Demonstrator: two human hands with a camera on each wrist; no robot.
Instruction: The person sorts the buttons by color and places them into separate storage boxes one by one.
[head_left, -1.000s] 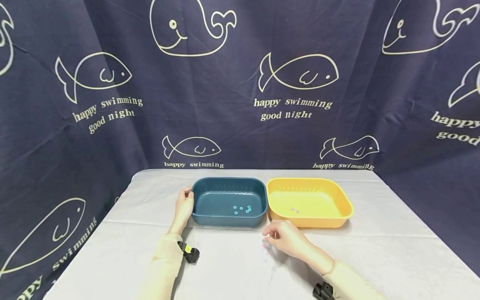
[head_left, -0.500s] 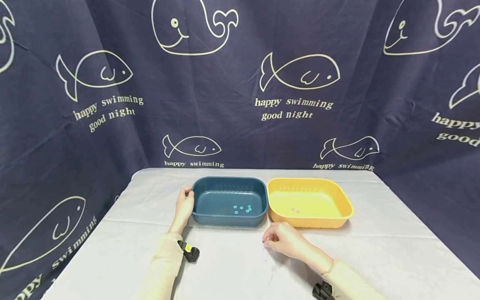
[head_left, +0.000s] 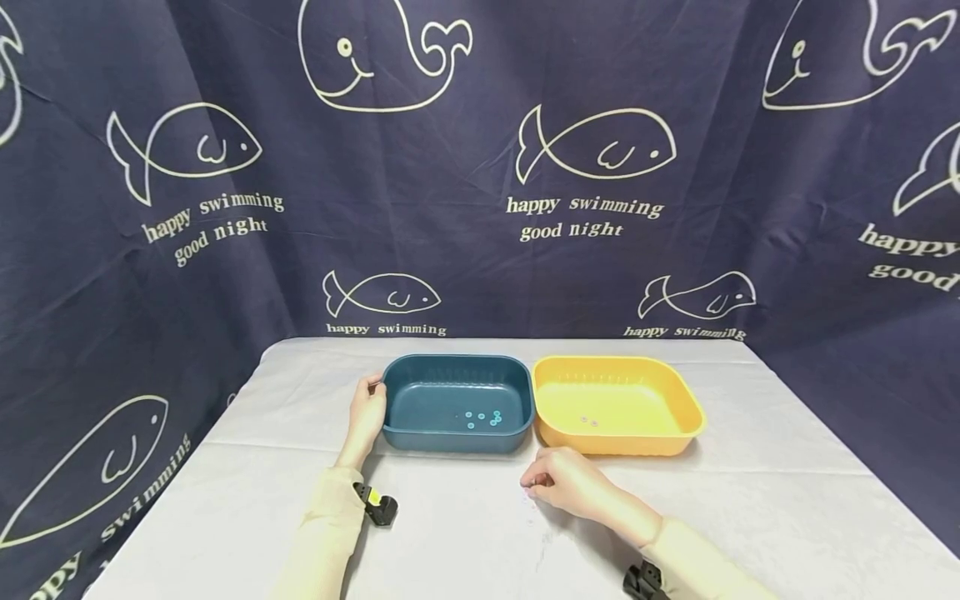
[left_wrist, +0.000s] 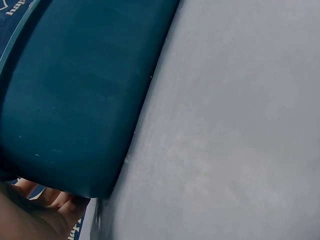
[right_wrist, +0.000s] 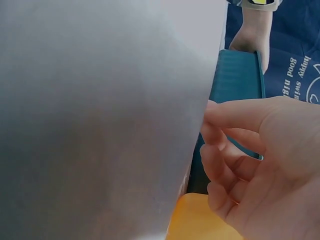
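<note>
My left hand [head_left: 367, 408] grips the left end of a dark blue plastic bin [head_left: 459, 442], thumb at the rim and fingers behind the outer wall. Several small blue ring-like beads [head_left: 482, 416] lie on the bin's floor. My right hand [head_left: 573, 483] is low over the table in front of the bins, thumb and index fingertips together. Just below those fingertips are a few faint pale-pink beads [head_left: 527, 495]. Whether a bead sits between the fingertips is hidden. In the right wrist view the other fingers [right_wrist: 220, 167] are curled.
A yellow bin [head_left: 617, 446] stands against the blue bin's right side, with two small pinkish beads [head_left: 589, 422] inside. White cloth [head_left: 450, 533] covers the table. A dark blue curtain [head_left: 480, 250] printed with fish hangs behind.
My right hand has shifted slightly down toward the table, its thumb and index fingertips closing together over the pale beads. The left hand and both bins stay in place.
</note>
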